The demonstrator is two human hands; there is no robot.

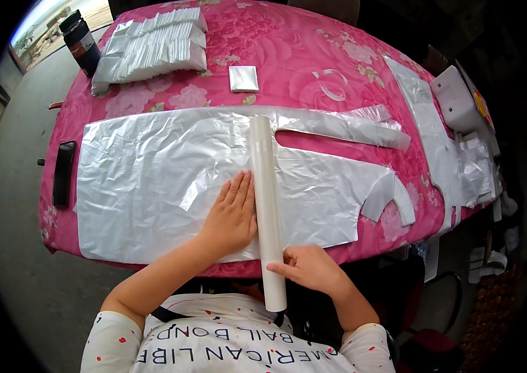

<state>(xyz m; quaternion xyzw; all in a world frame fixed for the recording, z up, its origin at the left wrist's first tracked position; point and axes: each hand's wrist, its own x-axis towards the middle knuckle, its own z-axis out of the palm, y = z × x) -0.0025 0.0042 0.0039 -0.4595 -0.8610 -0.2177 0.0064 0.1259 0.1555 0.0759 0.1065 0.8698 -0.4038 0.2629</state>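
Left hand: the left hand (232,214) lies flat at centre frame, fingers straight and together, pressed on the sheet with its edge along the tube; it grasps nothing.
Right hand: the right hand (313,266) is curled at lower centre, thumb on the tube; its hidden fingertips leave the firmness of any grip unclear.
Tube: pale tube (266,205), upright in the frame across the sheet, lower end overhanging the near edge.
Sheet: silvery plastic sheet (139,180), spread from left to right of centre, a curved band at its right end.
Bench: pink floral-covered bench (288,56).
Upper left: folded packets (155,50), dark jar (80,43).
Left edge: black phone (64,174).
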